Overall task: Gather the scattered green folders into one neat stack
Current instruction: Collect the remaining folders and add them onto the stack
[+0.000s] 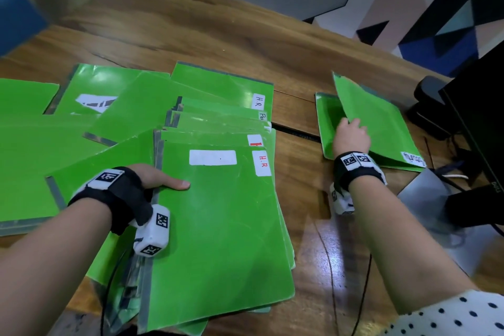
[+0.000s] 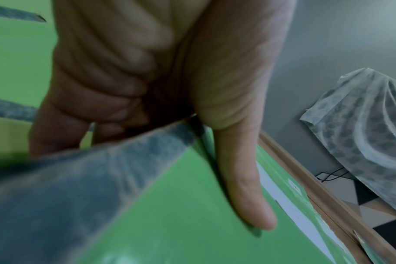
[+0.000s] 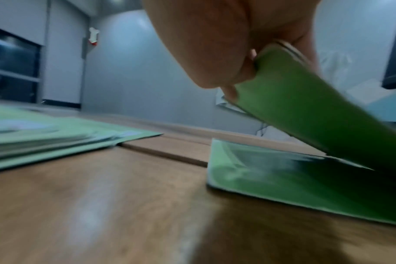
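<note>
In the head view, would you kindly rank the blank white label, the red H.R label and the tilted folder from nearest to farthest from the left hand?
1. blank white label, just beyond the left hand.
2. red H.R label, farther right on the same folder.
3. tilted folder, far right, held by the right hand.

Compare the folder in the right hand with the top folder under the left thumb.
The right hand's folder is tilted up off the table; the left hand's top folder lies flat on a pile. The raised one sits apart, over one other folder. Both are green with white labels.
</note>
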Demonstrator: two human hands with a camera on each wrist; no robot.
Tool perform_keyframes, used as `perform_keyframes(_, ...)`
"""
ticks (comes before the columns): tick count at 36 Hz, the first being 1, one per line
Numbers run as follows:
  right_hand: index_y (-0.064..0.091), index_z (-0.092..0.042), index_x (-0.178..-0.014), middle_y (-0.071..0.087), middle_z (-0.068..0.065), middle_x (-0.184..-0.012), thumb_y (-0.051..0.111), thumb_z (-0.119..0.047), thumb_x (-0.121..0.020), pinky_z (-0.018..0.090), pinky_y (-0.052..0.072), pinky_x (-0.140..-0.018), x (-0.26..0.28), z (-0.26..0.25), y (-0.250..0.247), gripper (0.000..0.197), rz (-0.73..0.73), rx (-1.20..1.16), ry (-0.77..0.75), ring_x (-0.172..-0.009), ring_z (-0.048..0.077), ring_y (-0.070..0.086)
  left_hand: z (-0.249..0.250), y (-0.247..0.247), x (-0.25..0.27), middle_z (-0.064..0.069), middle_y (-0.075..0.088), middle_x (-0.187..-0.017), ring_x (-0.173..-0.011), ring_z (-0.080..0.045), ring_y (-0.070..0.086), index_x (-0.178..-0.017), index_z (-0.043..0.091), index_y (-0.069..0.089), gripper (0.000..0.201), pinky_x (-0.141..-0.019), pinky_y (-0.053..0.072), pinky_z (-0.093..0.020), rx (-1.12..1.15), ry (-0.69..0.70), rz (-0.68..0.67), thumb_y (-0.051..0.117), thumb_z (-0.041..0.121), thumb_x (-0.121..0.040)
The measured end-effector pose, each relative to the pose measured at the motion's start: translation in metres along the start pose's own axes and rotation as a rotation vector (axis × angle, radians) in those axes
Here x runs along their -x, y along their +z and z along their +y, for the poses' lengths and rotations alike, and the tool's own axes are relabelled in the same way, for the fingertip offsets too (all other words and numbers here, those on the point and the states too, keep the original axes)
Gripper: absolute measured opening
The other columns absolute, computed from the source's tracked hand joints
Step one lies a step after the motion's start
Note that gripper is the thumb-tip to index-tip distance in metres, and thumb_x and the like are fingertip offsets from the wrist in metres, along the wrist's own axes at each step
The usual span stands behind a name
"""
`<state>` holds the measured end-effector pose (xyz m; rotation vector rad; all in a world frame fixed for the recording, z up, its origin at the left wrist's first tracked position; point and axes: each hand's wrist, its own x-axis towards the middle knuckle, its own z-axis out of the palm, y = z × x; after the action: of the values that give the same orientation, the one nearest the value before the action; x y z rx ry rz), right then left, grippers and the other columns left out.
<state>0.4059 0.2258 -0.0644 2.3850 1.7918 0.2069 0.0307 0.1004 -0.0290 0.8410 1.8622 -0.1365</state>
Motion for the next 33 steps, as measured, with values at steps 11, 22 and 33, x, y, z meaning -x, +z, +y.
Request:
perform_keyframes(11, 0.045, -0.003, -0.135, 0.031, 0.020, -0.147, 0.042, -0.066, -0.085, 0.061, 0.041, -0.094, -0.029, -0.027, 0.031, 0.080, -0.308, -0.010, 0.209, -0.121, 0.048, 0.044, -0.004, -0.002, -0.017, -0.025, 0.049, -0.133, -0.118, -0.038, 0.051, -0.138, -0.005, 0.036, 0.096, -0.099, 0.043, -0.043, 0.022, -0.021, -0.014, 0.080, 0.041, -0.066)
perform_keyframes(22, 0.063, 0.005, -0.110, 0.061, 0.026, -0.112, 0.046, -0.001, -0.086, 0.048, 0.053, -0.087, -0.048, -0.040, 0.029, 0.030, -0.348, 0.009, 0.021, -0.101, 0.037, 0.061, -0.006, -0.002, -0.021, -0.023, 0.048, -0.136, -0.118, -0.036, 0.052, -0.137, -0.003, 0.040, 0.094, -0.096, 0.043, -0.041, 0.017, -0.010, 0.009, 0.078, 0.046, -0.066)
perform_keyframes(33, 0.050, 0.007, -0.126, 0.042, 0.025, -0.135, 0.038, 0.001, -0.093, 0.040, 0.052, -0.075, 0.056, -0.071, -0.037, 0.036, -0.215, 0.092, -0.333, -0.094, 0.035, 0.065, -0.004, -0.002, -0.007, -0.024, 0.043, -0.141, -0.124, -0.037, 0.046, -0.140, -0.004, 0.035, 0.093, -0.101, 0.039, -0.043, 0.042, 0.003, -0.013, 0.078, 0.040, -0.070)
